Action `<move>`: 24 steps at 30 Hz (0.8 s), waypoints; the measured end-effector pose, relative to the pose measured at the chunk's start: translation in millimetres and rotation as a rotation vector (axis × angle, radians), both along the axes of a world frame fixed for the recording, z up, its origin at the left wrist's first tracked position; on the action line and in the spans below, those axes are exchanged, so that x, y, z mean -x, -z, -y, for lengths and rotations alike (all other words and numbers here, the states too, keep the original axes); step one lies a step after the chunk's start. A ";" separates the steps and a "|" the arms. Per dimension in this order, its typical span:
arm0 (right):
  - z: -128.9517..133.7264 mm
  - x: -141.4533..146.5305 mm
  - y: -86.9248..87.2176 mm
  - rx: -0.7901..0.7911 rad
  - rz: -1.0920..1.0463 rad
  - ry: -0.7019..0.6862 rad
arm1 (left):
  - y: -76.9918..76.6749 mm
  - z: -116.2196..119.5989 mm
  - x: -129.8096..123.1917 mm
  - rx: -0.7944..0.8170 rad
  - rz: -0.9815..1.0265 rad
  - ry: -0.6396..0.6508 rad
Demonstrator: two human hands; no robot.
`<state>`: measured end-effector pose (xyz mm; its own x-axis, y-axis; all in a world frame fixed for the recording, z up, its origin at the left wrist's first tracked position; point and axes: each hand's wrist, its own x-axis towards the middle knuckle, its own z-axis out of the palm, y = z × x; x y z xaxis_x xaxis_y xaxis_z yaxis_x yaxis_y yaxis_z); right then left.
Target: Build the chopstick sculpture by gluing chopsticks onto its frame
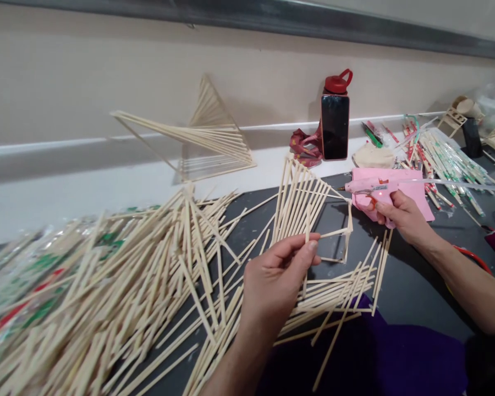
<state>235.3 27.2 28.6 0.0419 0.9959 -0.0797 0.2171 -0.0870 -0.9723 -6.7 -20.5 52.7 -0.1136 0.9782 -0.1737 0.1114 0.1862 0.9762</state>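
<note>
Stick frame: the small frame of pale sticks (pixel 348 226) was held above the middle of the bench (pixel 421 280), its open corner side facing the right hand.
Left hand: the left hand (pixel 278 272) had thumb and fingers closed in a pinch on the frame's sticks.
Stick fan: a row of slanting sticks (pixel 299 201) stood just behind the left hand; whether it was joined to the frame could not be told.
Glue gun: the pink glue gun (pixel 369 187) pointed left, its nozzle near the frame's upper corner, a clear glue stick (pixel 449 183) jutting from its back.
Right hand: the right hand (pixel 402 214) was wrapped round the gun's handle, a finger at the orange trigger.
Pink pad: it lay (pixel 423 206) beneath the gun, toward the bench's far edge.
Loose sticks: a big heap (pixel 148 291) covered the bench's left side, with plastic packets (pixel 25 280) at its left edge.
Far edge: a phone (pixel 335 127) stood upright before a red-lidded bottle (pixel 337 83); a twisted stick model (pixel 214 140) rested left of them on the white ledge (pixel 148 165).
Far right corner: wrapped sticks (pixel 449 159) lay spread there.
</note>
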 end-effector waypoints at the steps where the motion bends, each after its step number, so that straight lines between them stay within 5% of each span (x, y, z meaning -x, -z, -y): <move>1: 0.2 -0.2 0.2 -0.003 0.011 0.001 | 0.1 -0.1 -0.1 0.002 0.004 -0.006; 24: -7.4 -4.0 21.7 -0.027 0.068 0.026 | 4.0 -2.0 3.3 -0.018 0.014 0.036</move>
